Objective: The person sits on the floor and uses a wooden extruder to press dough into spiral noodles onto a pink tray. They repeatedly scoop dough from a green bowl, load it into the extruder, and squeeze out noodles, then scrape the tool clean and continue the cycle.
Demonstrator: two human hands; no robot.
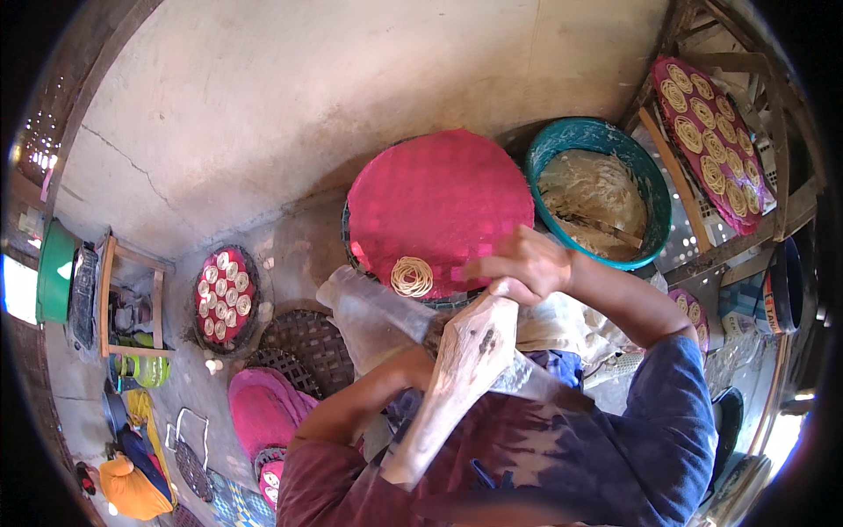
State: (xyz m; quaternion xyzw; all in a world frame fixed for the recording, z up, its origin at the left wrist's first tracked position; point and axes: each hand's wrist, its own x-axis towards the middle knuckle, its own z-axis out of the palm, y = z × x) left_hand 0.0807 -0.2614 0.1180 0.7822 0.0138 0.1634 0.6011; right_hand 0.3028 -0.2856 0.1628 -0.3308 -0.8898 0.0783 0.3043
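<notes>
A pale, rough-cut wooden tool [470, 356] slants in front of my chest, wide at its upper end and narrower below. Two greyish, see-through-looking arms stick out from its sides, smeared by motion. At the tool's upper end, my right hand [531, 263] is curled with the thumb against the wood, and its fingertips blur. My left hand [420, 367] is beside the tool's left side, its fingers hidden behind the wood. Just beyond lies a round tray covered in pink cloth [439, 193]. One coil of pale dough strands [411, 277] rests near its front edge.
A teal basin [654, 220] of dough, with a stick in it, stands right of the pink tray. Coil-covered trays sit at far right [694, 154] and on the left floor [248, 329]. Near the left arm are a woven tray [307, 342] and pink cloth [263, 408].
</notes>
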